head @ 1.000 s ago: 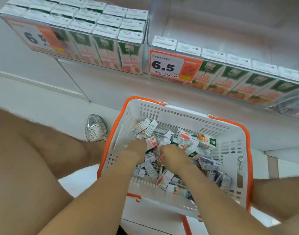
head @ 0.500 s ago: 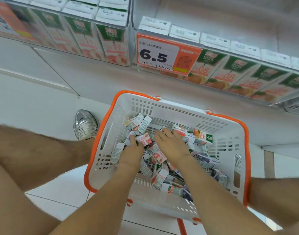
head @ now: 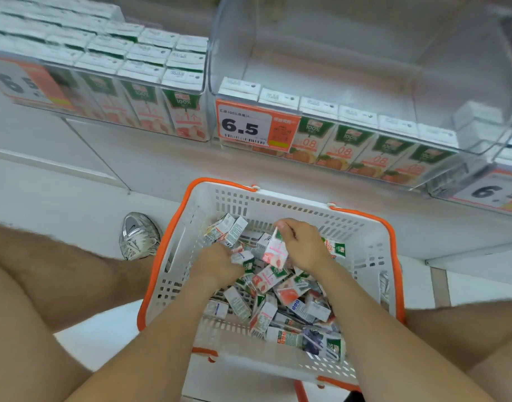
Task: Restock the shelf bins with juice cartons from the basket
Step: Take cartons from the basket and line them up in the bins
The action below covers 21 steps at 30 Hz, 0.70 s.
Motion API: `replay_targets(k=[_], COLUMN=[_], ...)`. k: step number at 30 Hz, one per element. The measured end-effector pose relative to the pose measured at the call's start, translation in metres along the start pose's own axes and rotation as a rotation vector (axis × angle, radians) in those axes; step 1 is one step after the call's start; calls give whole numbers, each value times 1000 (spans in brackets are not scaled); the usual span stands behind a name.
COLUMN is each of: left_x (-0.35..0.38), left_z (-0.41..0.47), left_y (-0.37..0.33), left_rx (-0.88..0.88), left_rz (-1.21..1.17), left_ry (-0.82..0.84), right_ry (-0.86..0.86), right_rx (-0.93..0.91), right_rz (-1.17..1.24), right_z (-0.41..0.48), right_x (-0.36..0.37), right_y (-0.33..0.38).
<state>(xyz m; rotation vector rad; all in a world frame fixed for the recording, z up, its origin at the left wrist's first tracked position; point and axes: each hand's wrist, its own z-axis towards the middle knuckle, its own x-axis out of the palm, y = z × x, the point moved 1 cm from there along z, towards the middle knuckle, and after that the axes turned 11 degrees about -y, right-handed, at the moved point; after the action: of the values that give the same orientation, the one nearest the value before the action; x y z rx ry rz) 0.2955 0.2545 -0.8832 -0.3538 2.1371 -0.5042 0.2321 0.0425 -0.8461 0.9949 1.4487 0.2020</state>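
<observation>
Holding a pink juice carton (head: 273, 252) by its side faces in the right hand (head: 305, 246) just above the basket (head: 362, 236) heap, burying the left hand (head: 217, 264) among cartons, grip unreadable, probably dealing with light, stiff, slick boxes with crushable corners.

Right grip (head: 304, 245) holds a carton (head: 273, 250) over the basket (head: 362, 250).

I list a basket (head: 292, 198) on the floor before the shelf, loose cartons (head: 280, 303) heaped in it, a shoe (head: 138, 235) just left of it. In the basket the left hand (head: 217, 265) sits among the heap; the right hand (head: 304, 248), to its right, pinches a carton (head: 273, 250) above it. Behind and above: left bin (head: 204, 91) packed in rows, middle bin (head: 350, 62) with a single front row and a price tag (head: 256, 124) on its front, third bin (head: 495, 181) at far right.
</observation>
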Motion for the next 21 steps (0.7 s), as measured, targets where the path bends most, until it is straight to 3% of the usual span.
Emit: replay_targets(k=[3, 9, 15, 21], left_x=[-34, -85, -168, -286], left_z=[-7, -40, -71, -97], left_y=[-16, -33, -67, -83], left_rx=[-117, -57, 260, 457], left_rz=[-376, -546, -475, -574], left_ry=[150, 289, 222, 47], right_ry=[-98, -124, -349, -534], right_rx=[16, -134, -469, -623], right_rz=[-10, 2, -36, 75], right_z=[0, -18, -40, -50], right_x=[-15, -44, -64, -87], right_y=[2, 49, 117, 194])
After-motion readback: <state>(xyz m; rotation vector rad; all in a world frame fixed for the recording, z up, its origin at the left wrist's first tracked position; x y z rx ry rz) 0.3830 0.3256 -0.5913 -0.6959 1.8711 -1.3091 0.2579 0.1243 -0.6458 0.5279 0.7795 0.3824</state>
